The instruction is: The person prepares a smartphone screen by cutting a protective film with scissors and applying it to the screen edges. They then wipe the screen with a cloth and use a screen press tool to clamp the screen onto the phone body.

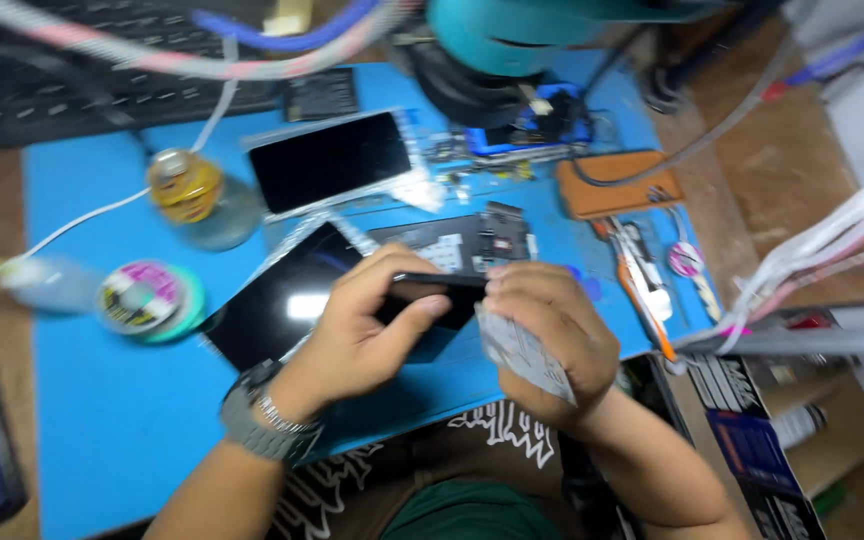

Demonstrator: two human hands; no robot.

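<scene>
My left hand (367, 325), with a metal watch on its wrist, grips a thin black phone (430, 293) edge-on above the blue mat (102, 400). My right hand (547, 330) touches the phone's right end and holds a crumpled silvery-white wipe or film (527, 355) in its palm. Beneath the hands lies a dark glossy screen panel (282, 300). Just behind it sits an opened phone body (462, 243) with its circuit board showing.
Another black screen (330, 160) in clear wrap lies further back. A yellow-capped bottle (192, 195) and a solder reel (144, 297) stand at left. A brown case (617, 183), tweezers and orange-handled tools (642, 285) lie at right. A teal microscope base (512, 60) and cables hang behind.
</scene>
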